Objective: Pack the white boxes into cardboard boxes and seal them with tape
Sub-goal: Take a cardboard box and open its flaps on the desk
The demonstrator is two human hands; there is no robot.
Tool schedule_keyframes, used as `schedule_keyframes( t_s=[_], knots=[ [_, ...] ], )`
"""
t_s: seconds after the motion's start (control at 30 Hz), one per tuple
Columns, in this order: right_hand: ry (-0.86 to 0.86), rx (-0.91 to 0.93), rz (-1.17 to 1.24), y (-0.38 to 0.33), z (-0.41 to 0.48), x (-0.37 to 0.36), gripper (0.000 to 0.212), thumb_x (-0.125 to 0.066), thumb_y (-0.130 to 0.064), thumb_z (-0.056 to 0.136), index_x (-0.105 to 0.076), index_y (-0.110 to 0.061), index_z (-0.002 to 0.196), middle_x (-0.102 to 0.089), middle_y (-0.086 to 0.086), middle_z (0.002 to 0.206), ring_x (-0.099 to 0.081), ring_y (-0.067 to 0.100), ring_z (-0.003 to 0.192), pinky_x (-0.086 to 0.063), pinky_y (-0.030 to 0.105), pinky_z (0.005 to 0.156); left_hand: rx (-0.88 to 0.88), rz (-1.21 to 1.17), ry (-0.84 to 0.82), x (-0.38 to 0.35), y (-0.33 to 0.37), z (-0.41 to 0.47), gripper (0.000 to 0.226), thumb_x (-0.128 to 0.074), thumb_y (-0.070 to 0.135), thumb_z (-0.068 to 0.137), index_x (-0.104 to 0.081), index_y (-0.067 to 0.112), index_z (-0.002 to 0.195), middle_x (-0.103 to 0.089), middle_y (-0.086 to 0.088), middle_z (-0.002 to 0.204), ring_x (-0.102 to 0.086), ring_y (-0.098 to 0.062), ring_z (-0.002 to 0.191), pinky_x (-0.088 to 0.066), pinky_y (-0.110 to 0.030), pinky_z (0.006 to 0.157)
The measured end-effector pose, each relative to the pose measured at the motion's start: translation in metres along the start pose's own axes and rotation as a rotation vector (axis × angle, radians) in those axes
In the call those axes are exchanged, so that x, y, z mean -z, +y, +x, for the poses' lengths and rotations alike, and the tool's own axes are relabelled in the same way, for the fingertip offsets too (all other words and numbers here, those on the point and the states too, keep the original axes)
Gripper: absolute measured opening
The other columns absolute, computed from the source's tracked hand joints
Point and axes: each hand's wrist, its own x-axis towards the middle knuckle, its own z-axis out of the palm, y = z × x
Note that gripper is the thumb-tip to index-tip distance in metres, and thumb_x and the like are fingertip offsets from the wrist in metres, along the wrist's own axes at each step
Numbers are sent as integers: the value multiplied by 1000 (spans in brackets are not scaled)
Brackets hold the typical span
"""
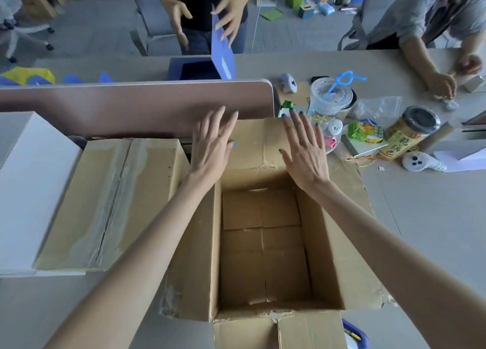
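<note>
Carton: open cardboard box (263, 256), centre, nothing packed inside.
Flap: far flap (259, 143) likely pushed back, clearing the mouth.
Hands: left hand (213, 146) and right hand (306, 157) are spread flat, nothing held.
Supply: white box (31, 185) is kept leftward.

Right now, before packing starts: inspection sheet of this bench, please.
Surface: grey table, crowded at far right.
Job's things: open brown cardboard box, empty; taped brown cardboard box left of it; plain white box at far left; no tape roll seen.
Clutter: clear plastic cup with blue curly straw, black-lidded jar with yellow label, green snack packet.
Hands: left hand and right hand, fingers straight, over the far flap, holding nothing.
Cables: thin yellow strand beside the open box, kind unclear.
Surroundings: pink partition panel; person in dark top holding a blue sheet; person in grey top.
</note>
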Motion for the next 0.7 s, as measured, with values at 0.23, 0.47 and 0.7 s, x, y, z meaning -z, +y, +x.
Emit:
schedule_keyframes(
  t_s=[0.23,0.47,0.7],
  knots=[
    [-117,-52,228,7,-21,-16,79,-65,-18,86,-24,-19,154,-6,2,165,-2,21,152,-31,46,116,231,-312,-240,-31,7,-36,107,-80,33,79,-8,30,158,0,-18,164,-41,-39,134,-46,-45,98],
    [-205,6,265,1,-37,-22,76,-65,-11,82,-32,-20,149,-13,0,162,-16,22,147,-44,43,102,317,-225,-414,-37,1,-65,100,-56,-15,83,-10,32,157,-28,-18,155,-42,-37,131,-43,-34,94],
    [-230,104,154,-1,-47,-36,73,-69,-11,77,-42,-17,145,-30,3,158,-28,23,144,-33,40,113,318,-144,-375,-37,-2,-81,70,-62,-13,83,-49,21,144,-9,-12,164,-18,-40,147,-33,-50,114]
  ],
)
